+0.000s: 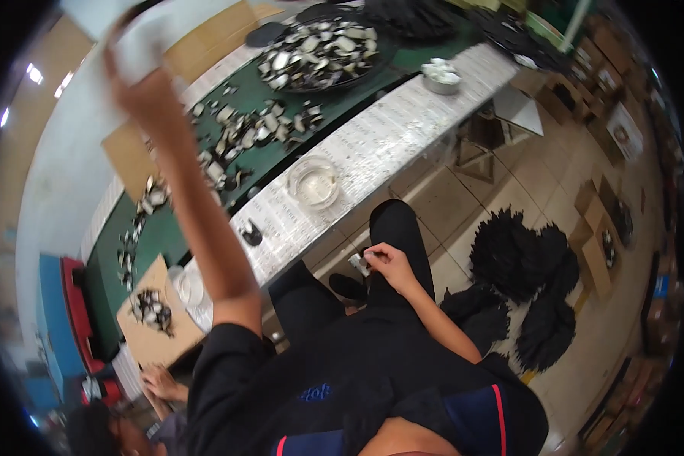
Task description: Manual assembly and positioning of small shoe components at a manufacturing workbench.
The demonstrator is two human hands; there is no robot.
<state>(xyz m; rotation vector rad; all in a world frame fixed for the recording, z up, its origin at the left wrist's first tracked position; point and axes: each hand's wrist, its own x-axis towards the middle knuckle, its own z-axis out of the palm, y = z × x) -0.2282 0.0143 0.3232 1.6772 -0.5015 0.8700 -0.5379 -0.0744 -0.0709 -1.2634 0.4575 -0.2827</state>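
Observation:
My left hand is raised high at the upper left, above the green work surface. Motion smears its fingers, and a dark curved shape beside them is too blurred to name. My right hand is held low over my right thigh, its fingertips pinched on a small whitish crumpled piece. Along the green surface lie many small black-and-silver pieces. More fill a round black tray. A lone black piece rests on the pale-covered table edge, left of a clear round dish.
A bowl with white bits stands farther right. At left, a cardboard sheet carries more pieces, near a co-worker's hands. Black fringed bundles lie on the tiled floor at right, beside an open carton. A stool stands beyond.

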